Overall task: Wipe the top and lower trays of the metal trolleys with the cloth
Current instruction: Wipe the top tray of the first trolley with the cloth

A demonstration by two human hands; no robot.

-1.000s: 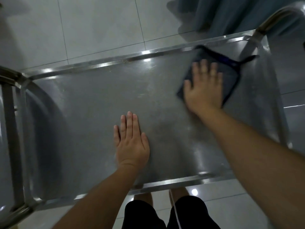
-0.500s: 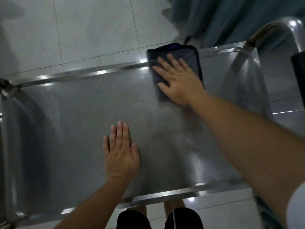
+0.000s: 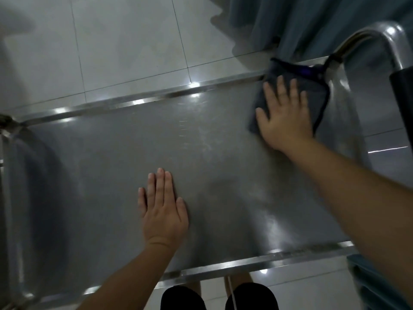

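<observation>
The metal trolley's top tray (image 3: 116, 157) fills the view below me, its raised rim catching light. A dark cloth (image 3: 317, 95) with a purple edge lies in the tray's far right corner. My right hand (image 3: 285, 115) presses flat on the cloth with straight, spread fingers. My left hand (image 3: 163, 209) rests flat on the bare tray near the front edge, fingers straight and together. The lower tray is hidden under the top one.
The trolley's curved push handle (image 3: 380, 36) rises at the right end, with a dark grip (image 3: 404, 101) at the frame edge. A blue curtain (image 3: 312, 23) hangs beyond the far right corner. Pale tiled floor (image 3: 111, 41) surrounds the trolley.
My right hand has slid the cloth along the far rim from the middle back to the far right corner. My left hand has stayed flat on the tray.
</observation>
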